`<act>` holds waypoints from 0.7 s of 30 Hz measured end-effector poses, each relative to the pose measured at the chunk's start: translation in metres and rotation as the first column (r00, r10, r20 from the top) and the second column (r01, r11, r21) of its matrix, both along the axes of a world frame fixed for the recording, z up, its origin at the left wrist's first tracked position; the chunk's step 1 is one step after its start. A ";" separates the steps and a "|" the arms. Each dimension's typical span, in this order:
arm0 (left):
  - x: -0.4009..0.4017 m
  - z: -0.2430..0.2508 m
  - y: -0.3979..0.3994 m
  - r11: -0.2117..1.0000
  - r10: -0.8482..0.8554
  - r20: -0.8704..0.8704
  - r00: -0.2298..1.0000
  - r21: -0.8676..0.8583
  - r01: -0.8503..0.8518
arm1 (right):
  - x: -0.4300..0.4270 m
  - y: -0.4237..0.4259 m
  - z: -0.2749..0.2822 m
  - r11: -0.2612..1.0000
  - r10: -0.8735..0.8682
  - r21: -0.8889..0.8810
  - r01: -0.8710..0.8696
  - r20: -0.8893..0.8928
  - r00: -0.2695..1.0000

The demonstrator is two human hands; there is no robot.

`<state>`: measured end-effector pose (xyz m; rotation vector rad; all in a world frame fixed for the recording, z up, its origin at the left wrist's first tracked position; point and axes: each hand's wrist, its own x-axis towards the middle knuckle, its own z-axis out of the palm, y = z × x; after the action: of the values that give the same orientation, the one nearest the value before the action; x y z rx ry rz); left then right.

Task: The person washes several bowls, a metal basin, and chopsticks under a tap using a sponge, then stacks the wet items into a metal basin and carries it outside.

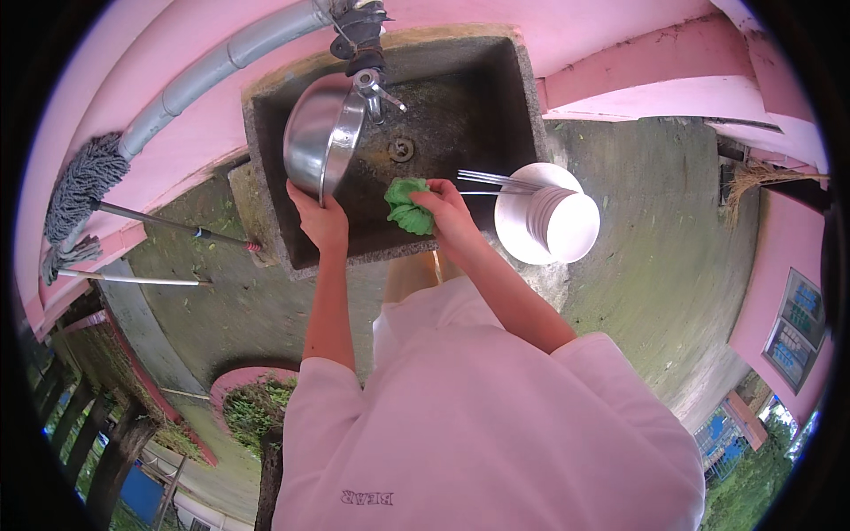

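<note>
My left hand grips the near rim of a stainless steel bowl, which is tilted on its side at the left of a concrete sink. The bowl lies just left of and partly under a metal tap. Over the sink's near side, my right hand holds a crumpled green cloth, apart from the bowl. To the right, beside the sink, stacked white bowls rest on a white plate, with several metal chopsticks lying across the plate towards the sink.
A grey pipe runs along the pink wall at upper left. A grey mop hangs there, its pole reaching towards the sink's left side. A straw broom is at far right. A round planter stands at lower left.
</note>
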<state>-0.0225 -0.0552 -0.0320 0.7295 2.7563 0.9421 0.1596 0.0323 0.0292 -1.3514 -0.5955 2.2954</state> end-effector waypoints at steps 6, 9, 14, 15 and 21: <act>-0.014 -0.030 -0.015 0.932 0.046 0.574 0.817 0.270 -0.243 | -0.027 0.014 -0.010 0.987 0.090 0.129 -0.097 0.053 0.994; 0.003 -0.014 -0.002 0.893 -0.017 0.767 0.642 0.300 -0.335 | -0.047 0.028 -0.026 0.966 0.088 0.240 -0.101 0.063 0.994; 0.016 0.003 0.005 0.893 -0.098 0.887 0.451 0.279 -0.353 | -0.098 0.025 -0.078 0.545 0.280 0.751 -0.373 0.256 0.925; 0.016 0.004 0.005 0.892 -0.123 0.904 0.410 0.282 -0.354 | -0.100 0.023 -0.080 0.548 0.278 0.750 -0.369 0.253 0.927; 0.017 0.014 -0.008 0.910 -0.086 0.917 0.388 0.231 -0.344 | -0.096 0.037 -0.090 0.016 0.110 0.299 -0.954 0.948 0.299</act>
<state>-0.0056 -0.0629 -0.0176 -0.0832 1.6099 1.3914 0.0639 0.0691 -0.0612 -1.3247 -2.8502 0.9122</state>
